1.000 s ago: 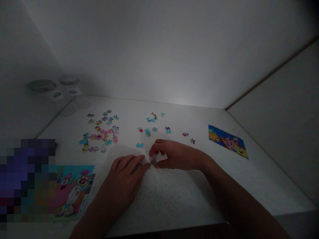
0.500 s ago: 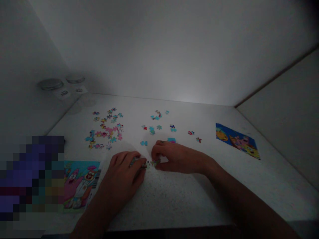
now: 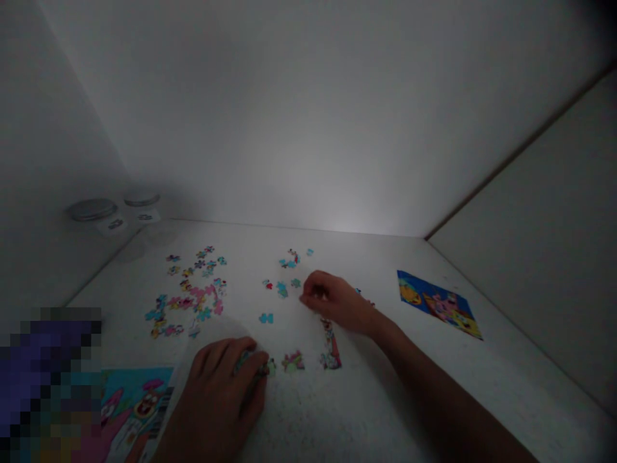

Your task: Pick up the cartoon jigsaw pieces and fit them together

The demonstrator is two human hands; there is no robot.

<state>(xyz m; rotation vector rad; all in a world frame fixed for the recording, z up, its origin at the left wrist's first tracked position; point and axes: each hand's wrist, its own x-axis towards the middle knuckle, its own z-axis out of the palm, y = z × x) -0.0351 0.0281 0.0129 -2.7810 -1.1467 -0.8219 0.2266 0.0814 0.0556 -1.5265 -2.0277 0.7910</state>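
My left hand (image 3: 224,386) rests low on the table with its fingers curled over a small group of puzzle pieces (image 3: 263,370), partly hidden under the thumb and index finger. Just right of it lies a green and pink puzzle piece (image 3: 293,361), apart from my fingers. My right hand (image 3: 337,302) is farther forward, thumb and index fingertip together in a pinch; whatever is between them, if anything, I cannot make out. Below its wrist a joined upright strip of puzzle pieces (image 3: 331,347) shows. Left of its fingertips are a greenish piece (image 3: 295,283) and a light blue piece (image 3: 282,289).
Many loose puzzle pieces (image 3: 195,296) are spread at the left. A blue picture card (image 3: 441,305) lies at the right. Another picture sheet (image 3: 137,405) is at the front left, beside a blurred purple patch. Two lidded jars (image 3: 94,209) stand back left. White walls close in the table.
My right hand has left the piece beside my left hand and moved forward and right. My left hand stays on its pieces. The view has tilted up, shifting everything lower.
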